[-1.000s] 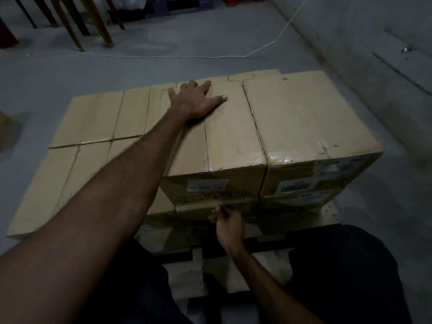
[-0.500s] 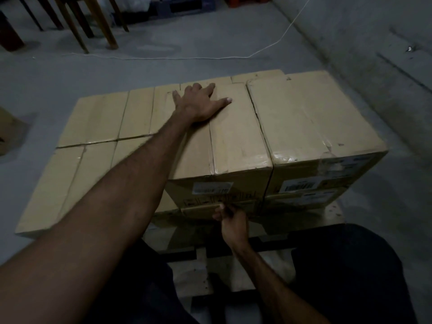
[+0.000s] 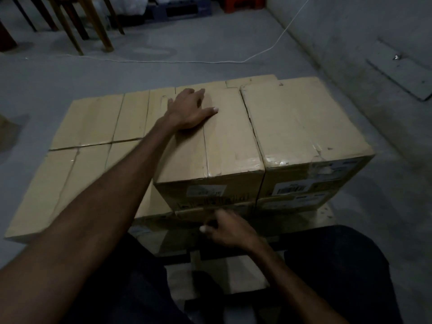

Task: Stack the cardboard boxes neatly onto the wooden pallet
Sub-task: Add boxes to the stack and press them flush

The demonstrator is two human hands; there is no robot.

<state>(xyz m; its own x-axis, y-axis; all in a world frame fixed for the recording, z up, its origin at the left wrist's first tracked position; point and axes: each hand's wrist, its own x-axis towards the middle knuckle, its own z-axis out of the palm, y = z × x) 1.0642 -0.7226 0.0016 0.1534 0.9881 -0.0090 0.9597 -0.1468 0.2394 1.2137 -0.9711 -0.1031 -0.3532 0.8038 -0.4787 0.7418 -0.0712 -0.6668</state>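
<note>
While the upper-tier cardboard box (image 3: 224, 141) sits on the lower layer of boxes (image 3: 93, 146), flush against its neighbour box (image 3: 301, 127) to the right, it looks stiff and square-edged, with taped seams and a printed label on its near face. Judging by its bulk, it is probably fairly heavy and slides more readily than it lifts; the smooth taped top offers little purchase, so the best hold seems to be the bottom edge and far corners. The left hand (image 3: 190, 108) lies on the box top toward its far left corner, fingers loosely spread and pressing, gripping nothing. The right hand (image 3: 226, 228) is at the near bottom edge, fingers curled, though whether they grip the edge I cannot tell. Beneath, the wooden pallet (image 3: 323, 212) shows at the near right corner, on the concrete floor (image 3: 163, 73), where a white cord (image 3: 187, 61) runs past wooden legs (image 3: 98, 29).
</note>
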